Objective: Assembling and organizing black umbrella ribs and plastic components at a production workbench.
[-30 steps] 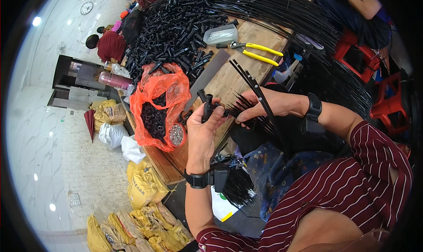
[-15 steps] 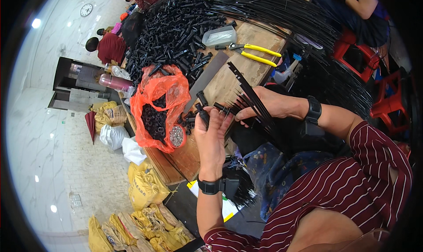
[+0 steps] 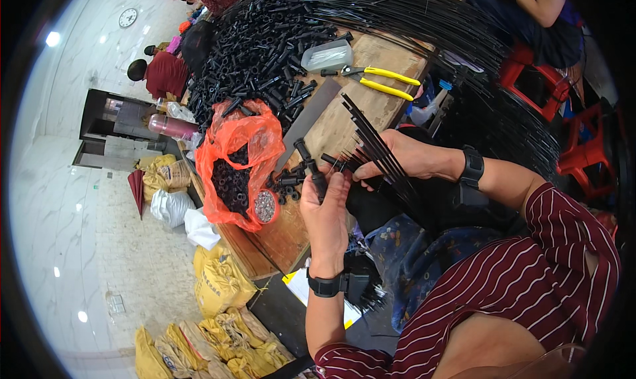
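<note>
My left hand (image 3: pixel 324 213) is closed around a black plastic tube-shaped part (image 3: pixel 313 169), thicker at its near end, which stands tilted between thumb and fingers. My right hand (image 3: pixel 405 157) grips a bundle of thin black rods (image 3: pixel 366 126) that fans out above and below the fist. Between the two hands, another short black tubular piece (image 3: pixel 329 159) lies close to the fingertips, with fine wire-like lines beside it. Which fingers hold that piece is hidden. Both hands nearly touch at the table's near edge.
Behind my hands an orange plastic bag (image 3: pixel 268 144) holds black rings, beside a round tub (image 3: pixel 266 207) of small metal bits. Yellow-handled pliers (image 3: pixel 387 81), a clear box (image 3: pixel 326 55) and a large pile of black tubes (image 3: pixel 252 54) lie on the wooden table (image 3: pixel 377 54). Red stools (image 3: pixel 586 144) stand right.
My left hand has shifted slightly right and down, and the black tube-shaped part in it now shows more of its length. My right hand stays about where it was with the rods.
</note>
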Action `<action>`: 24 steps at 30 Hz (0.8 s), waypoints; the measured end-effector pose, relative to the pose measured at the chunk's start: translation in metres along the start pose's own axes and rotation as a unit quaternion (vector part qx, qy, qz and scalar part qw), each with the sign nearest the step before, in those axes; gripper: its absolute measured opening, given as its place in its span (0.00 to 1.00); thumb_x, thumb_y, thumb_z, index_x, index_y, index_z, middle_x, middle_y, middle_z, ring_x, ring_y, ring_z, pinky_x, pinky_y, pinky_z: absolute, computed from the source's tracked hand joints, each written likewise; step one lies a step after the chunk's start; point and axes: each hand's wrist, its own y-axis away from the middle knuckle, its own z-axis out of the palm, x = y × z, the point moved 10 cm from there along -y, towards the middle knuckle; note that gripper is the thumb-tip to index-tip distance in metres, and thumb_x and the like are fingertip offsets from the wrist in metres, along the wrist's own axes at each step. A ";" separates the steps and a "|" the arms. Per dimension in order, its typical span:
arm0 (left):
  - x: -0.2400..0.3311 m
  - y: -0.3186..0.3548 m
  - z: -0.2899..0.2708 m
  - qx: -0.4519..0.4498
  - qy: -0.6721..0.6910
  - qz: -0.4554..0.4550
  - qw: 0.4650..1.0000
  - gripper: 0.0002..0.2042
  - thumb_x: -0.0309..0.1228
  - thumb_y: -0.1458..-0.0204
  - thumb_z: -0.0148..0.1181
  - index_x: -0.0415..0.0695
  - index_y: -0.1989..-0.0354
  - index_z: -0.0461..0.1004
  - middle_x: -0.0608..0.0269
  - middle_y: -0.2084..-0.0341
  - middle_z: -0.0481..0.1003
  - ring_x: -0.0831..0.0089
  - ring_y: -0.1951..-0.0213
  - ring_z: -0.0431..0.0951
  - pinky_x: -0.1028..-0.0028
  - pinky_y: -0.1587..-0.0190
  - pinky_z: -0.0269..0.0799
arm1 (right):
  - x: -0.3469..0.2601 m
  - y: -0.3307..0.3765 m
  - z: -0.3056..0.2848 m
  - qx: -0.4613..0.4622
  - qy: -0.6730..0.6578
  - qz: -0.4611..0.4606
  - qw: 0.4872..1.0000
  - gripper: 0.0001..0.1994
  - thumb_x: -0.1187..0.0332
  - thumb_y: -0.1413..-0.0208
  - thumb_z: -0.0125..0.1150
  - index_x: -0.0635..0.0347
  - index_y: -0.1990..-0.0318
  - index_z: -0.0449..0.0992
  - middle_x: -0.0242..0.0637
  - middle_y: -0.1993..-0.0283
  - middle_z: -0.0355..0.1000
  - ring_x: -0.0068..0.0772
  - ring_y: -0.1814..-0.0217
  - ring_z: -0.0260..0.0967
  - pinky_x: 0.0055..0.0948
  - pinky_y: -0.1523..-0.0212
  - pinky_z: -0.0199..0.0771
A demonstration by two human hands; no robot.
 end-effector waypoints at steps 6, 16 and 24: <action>-0.003 0.003 0.001 0.007 -0.010 0.002 1.000 0.11 0.18 0.46 0.56 0.43 0.56 0.67 0.68 0.62 0.72 0.76 0.61 0.74 0.76 0.54 0.72 | -0.002 0.000 0.001 -0.001 0.004 -0.008 1.000 0.07 0.70 0.46 0.64 0.65 0.66 0.75 0.29 0.72 0.71 0.20 0.71 0.70 0.20 0.70 0.67; -0.004 0.004 0.000 0.024 0.042 0.046 0.998 0.16 0.15 0.48 0.57 0.40 0.51 0.67 0.61 0.57 0.73 0.74 0.57 0.75 0.76 0.52 0.73 | 0.002 -0.001 0.004 0.000 -0.013 -0.004 1.000 0.09 0.70 0.46 0.64 0.65 0.62 0.74 0.28 0.70 0.70 0.20 0.69 0.71 0.20 0.68 0.71; -0.009 0.009 -0.003 0.044 0.072 0.028 0.996 0.15 0.15 0.48 0.56 0.40 0.52 0.69 0.63 0.58 0.74 0.76 0.57 0.76 0.77 0.54 0.73 | 0.005 -0.001 0.006 -0.025 -0.008 0.000 1.000 0.12 0.69 0.46 0.65 0.64 0.56 0.74 0.28 0.64 0.73 0.17 0.64 0.70 0.18 0.63 0.71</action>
